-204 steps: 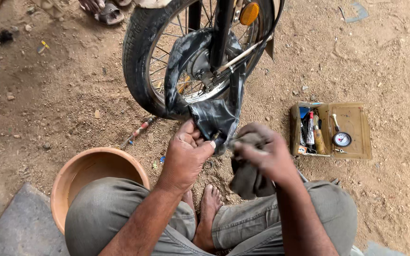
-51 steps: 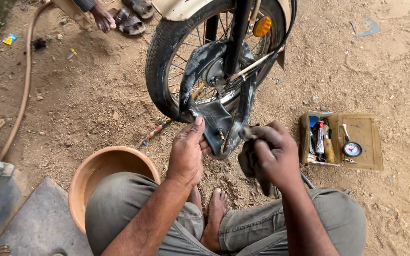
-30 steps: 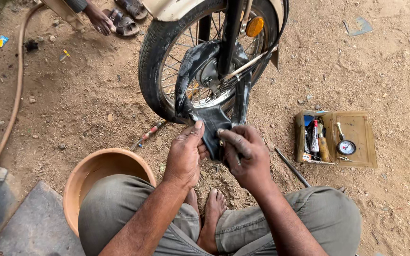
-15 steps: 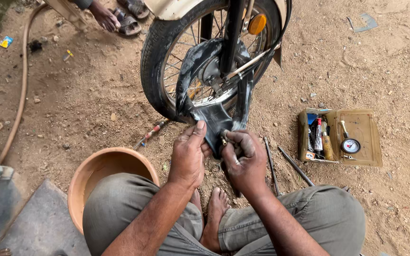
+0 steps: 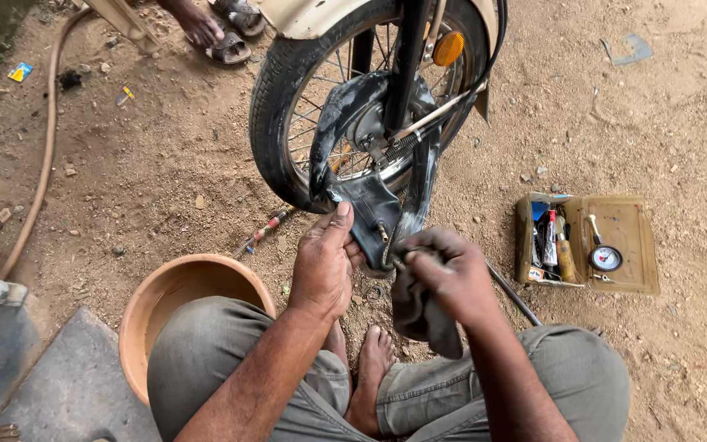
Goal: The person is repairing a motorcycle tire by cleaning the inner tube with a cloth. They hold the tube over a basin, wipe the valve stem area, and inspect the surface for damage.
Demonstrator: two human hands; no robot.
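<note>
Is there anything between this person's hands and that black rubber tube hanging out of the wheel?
Nothing visible for the left hand: its thumb and fingers lie on the inner tube. The right hand holds a dark rag bunched in its grip, and the rag lies between that hand and the tube.

Outdoor ground: dry brown dirt (image 5: 640, 106), pebbles and small litter scattered, daylight even, no hard shadows. A tan hose (image 5: 42, 176) curves along the far left edge. A dark flat slab (image 5: 59, 376), possibly stone or metal, lies at lower left. Top edge: someone's sandalled feet (image 5: 222, 29) beside a pale stand leg (image 5: 120, 16).
</note>
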